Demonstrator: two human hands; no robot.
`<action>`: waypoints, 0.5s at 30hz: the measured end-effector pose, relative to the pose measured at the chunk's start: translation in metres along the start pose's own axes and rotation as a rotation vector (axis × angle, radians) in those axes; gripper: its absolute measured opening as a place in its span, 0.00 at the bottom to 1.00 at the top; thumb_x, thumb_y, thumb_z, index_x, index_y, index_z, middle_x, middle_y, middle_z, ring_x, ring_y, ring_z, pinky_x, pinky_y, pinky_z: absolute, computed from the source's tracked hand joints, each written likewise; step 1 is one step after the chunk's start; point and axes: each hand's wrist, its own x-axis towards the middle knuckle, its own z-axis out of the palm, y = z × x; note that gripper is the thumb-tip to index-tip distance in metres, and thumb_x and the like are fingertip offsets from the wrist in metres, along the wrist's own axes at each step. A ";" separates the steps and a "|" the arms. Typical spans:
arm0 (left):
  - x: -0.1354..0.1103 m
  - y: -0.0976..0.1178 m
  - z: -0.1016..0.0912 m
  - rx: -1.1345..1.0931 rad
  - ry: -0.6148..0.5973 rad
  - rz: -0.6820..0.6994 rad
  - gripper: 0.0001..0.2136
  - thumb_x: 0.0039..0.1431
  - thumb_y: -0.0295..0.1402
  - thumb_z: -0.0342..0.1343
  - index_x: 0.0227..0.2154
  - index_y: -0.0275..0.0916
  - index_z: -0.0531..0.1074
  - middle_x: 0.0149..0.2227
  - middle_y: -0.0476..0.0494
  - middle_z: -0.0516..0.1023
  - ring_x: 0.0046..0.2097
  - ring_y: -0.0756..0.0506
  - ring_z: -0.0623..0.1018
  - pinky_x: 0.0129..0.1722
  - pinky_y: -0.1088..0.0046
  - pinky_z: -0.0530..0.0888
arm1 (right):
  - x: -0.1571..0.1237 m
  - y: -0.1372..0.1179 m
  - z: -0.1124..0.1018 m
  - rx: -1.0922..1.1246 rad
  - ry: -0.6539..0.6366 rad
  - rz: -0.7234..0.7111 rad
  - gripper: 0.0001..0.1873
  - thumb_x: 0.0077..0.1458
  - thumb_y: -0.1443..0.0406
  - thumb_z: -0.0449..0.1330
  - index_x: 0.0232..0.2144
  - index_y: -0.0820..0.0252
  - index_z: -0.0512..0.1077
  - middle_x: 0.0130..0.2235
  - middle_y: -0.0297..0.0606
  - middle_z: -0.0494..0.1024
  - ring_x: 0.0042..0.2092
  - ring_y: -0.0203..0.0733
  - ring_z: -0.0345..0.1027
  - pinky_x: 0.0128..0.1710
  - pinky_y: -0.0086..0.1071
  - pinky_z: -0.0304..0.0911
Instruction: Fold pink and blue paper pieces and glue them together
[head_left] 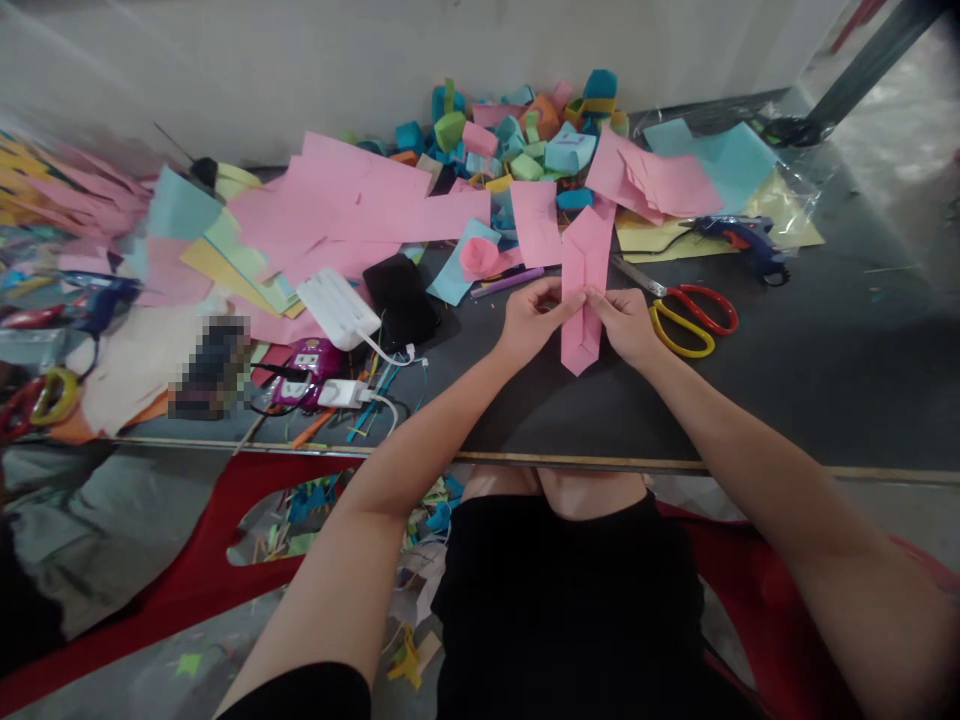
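**Two-handed hold on the pink folded strip [585, 250]**

The strip is held over the table [795, 370], between its near and far edges, long axis running from one toward the other. Its near end is pointed. Contact between its underside and the tabletop cannot be determined.

Left hand [531, 315]: pinches the left side. Right hand [628, 322]: pinches the right side. Both are closed on the strip, thumbs close together at the central seam; this grip probably keeps the folded flaps flat.

Just beside the right hand lie scissors [660, 290], blades angled toward the far edge, handles outward, presumably for easy reach. Farther right, toward the far edge, rests a blue glue gun [742, 243], apparently set clear of the hands.

Left of the strip: a purple pen [510, 283] and a rolled pink piece [480, 258]. Along the far edge: heaped folded paper pieces [529, 140], likely parked there to free the near side.
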 end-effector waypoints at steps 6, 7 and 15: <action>-0.004 0.006 -0.002 0.250 -0.087 0.004 0.26 0.57 0.59 0.65 0.22 0.38 0.74 0.22 0.52 0.67 0.25 0.53 0.62 0.26 0.72 0.56 | -0.001 -0.002 -0.001 0.002 0.128 0.020 0.42 0.53 0.29 0.59 0.15 0.56 0.56 0.20 0.28 0.52 0.25 0.30 0.45 0.24 0.32 0.42; -0.004 0.008 -0.002 0.277 -0.096 -0.002 0.28 0.57 0.60 0.64 0.19 0.38 0.72 0.21 0.53 0.63 0.25 0.54 0.60 0.25 0.71 0.54 | -0.001 -0.003 -0.001 0.002 0.143 0.018 0.41 0.53 0.30 0.59 0.15 0.56 0.55 0.20 0.28 0.52 0.25 0.30 0.44 0.24 0.31 0.42; -0.006 0.015 -0.001 0.292 -0.078 0.004 0.32 0.58 0.64 0.60 0.17 0.39 0.65 0.19 0.53 0.58 0.25 0.53 0.56 0.25 0.70 0.52 | 0.001 -0.009 -0.002 0.100 0.150 0.002 0.38 0.48 0.32 0.66 0.18 0.57 0.66 0.21 0.28 0.61 0.25 0.30 0.51 0.25 0.31 0.50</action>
